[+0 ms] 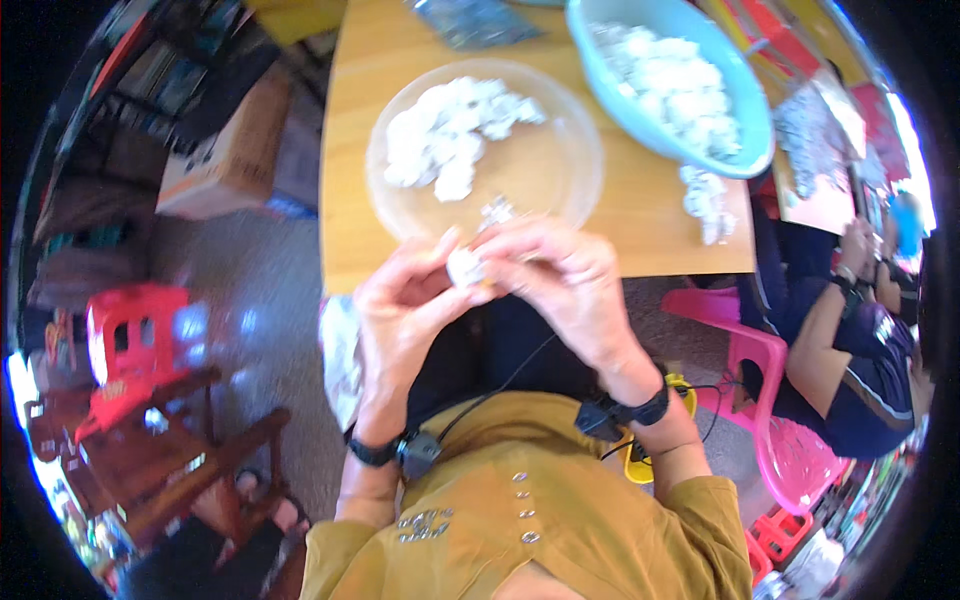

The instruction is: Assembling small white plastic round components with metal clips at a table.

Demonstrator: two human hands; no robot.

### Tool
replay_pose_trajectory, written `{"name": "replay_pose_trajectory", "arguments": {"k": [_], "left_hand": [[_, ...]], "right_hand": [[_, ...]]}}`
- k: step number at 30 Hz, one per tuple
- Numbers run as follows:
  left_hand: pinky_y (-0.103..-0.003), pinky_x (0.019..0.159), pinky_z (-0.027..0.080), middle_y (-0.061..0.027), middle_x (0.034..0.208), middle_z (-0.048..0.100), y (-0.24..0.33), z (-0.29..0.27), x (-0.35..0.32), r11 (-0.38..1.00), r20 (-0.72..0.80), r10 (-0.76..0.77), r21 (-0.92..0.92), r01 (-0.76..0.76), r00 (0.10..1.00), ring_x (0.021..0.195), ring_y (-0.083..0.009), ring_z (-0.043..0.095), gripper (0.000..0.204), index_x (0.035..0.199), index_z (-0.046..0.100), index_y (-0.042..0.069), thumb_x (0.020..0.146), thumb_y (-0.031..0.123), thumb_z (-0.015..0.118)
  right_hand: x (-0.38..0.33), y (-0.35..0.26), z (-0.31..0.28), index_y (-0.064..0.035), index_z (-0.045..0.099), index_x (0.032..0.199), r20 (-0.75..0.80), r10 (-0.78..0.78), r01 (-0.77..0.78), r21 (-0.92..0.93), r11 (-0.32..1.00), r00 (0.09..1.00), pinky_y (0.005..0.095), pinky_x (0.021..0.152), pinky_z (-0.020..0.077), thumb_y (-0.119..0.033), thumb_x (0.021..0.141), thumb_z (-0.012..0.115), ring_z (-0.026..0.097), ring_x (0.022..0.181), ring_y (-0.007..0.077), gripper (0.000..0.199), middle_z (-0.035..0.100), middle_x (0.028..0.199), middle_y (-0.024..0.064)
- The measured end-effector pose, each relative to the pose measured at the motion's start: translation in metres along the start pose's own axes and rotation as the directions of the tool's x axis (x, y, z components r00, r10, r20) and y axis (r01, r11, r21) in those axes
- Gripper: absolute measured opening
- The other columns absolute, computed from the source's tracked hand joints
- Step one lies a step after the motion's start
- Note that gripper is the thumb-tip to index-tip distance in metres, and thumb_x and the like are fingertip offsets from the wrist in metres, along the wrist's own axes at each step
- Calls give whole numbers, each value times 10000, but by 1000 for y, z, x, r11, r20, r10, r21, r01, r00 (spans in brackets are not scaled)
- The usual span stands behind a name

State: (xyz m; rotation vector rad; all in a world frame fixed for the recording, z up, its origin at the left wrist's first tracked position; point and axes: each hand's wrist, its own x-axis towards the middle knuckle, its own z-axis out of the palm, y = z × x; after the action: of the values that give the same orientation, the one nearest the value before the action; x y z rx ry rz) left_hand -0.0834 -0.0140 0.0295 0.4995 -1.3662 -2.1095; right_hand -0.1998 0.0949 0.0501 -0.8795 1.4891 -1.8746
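Just in front of the table's near edge, my left hand and my right hand meet over a small white piece. Fingers of both hands are closed around it, and its kind is too blurred to make out. Beyond them on the table lies a round, shallow translucent tray. A loose heap of similar white pieces fills its far left part. One small whitish piece rests near the tray's front, close to my fingertips.
A light blue basin full of white pieces stands at the table's far right. Nearby, a white cluster lies by the table's right edge. A bluish plastic bag sits at the back. Another person sits right, beside a pink chair.
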Motion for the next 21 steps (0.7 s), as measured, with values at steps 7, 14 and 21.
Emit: {"name": "replay_pose_trajectory", "arguments": {"k": [7,14,21], "left_hand": [[-318,847,522,-142,1115,563,3,-5,6,989,122,121,70,-130,985,995,-220,593,499,1171,546,-26,703,-137,680],[-315,758,520,-175,1105,583,20,1,23,988,42,106,112,-110,993,875,-211,614,601,1287,435,-16,786,182,702],[-264,759,494,-148,1040,610,29,-4,22,991,80,54,119,-64,995,855,-170,611,437,1262,462,-22,844,7,589]], "right_hand": [[9,-16,-2,-10,641,925,51,-106,114,-195,974,993,236,667,523,4,822,641,632,784,113,103,652,906,72],[52,-43,-65,-40,633,877,-197,-503,222,-724,653,841,241,557,499,-28,780,673,620,684,125,105,655,835,65],[77,-55,-220,-74,671,824,-218,-613,-242,-969,46,760,329,638,488,-153,769,665,644,711,263,96,660,783,106]]}}
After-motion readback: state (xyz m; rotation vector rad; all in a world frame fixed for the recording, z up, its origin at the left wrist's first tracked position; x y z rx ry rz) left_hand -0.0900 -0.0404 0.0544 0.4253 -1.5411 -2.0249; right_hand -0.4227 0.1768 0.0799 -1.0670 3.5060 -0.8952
